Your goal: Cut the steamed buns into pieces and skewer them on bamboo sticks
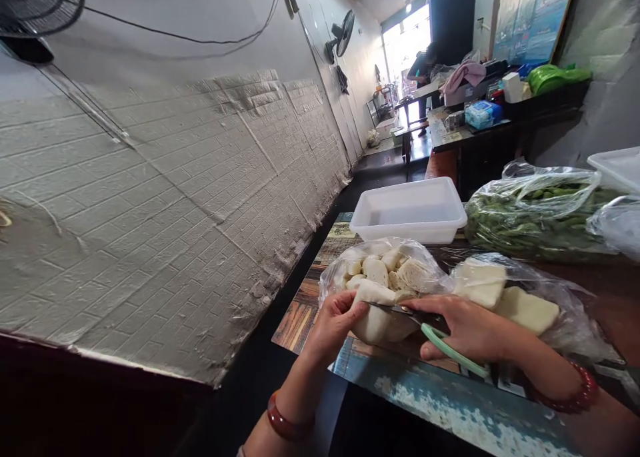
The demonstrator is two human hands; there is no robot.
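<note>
My left hand (331, 325) grips a pale, tofu-like roll (373, 292) over the front of a clear plastic bag. In my right hand (473, 327) is a pair of scissors (450, 352) with light green handles; the blades lie against the roll, close to my left fingertips. Inside the clear bag (430, 270) are several cut cream-coloured pieces (375, 269), some showing round faces. Another pale rounded piece (373, 325) hangs just below the blades. To the right, flat cream slabs (527, 309) rest in a second plastic bag (565, 297), partly behind my right hand.
A white plastic tub (410, 230) stands behind the bags. Right of it sits a bag of green pods (535, 217). The wood-patterned tabletop (295, 317) ends near a textured wall (200, 244). Farther back are a cluttered table (453, 140) and a person (423, 67).
</note>
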